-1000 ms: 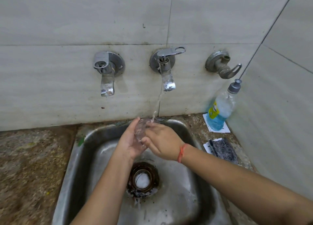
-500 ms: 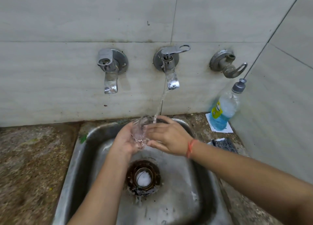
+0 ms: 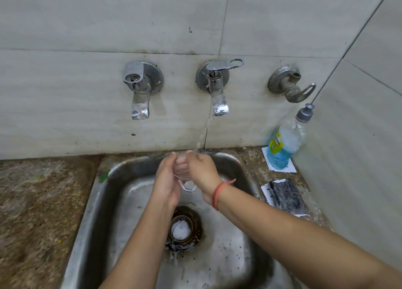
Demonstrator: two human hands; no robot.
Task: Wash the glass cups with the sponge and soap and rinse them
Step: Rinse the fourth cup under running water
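Clear glass, wet all over, is what makes this moment risky: the glass cup (image 3: 183, 176) hangs in the air above the back half of the steel sink (image 3: 104, 179), its lower end showing below the palms, held only between the left hand (image 3: 166, 179) and the right hand (image 3: 203, 173). The left fingers curl round its left side and show through the wall of the cup; the right fingers wrap its right side up near the top, so both hands are grasping it. The water stream (image 3: 202, 134) from the middle tap (image 3: 217, 92) falls at a slant and seems to strike the right fingers and the top of the cup rather than run straight inside; whether suds are on it I cannot tell. If a soap film is there, the grip is likely slick, and turning the cup between the palms could let it slide and drop onto the metal near the drain (image 3: 183, 227), where it may chip or crack. Water glancing off the knuckles could also splash over the back edge and leave the inside poorly rinsed. The right forearm passes near the sponge (image 3: 286, 196) at the right edge of the worktop (image 3: 43, 201), and a wide pull back might nudge it, or the leaning soap bottle (image 3: 282, 145) in the back right corner
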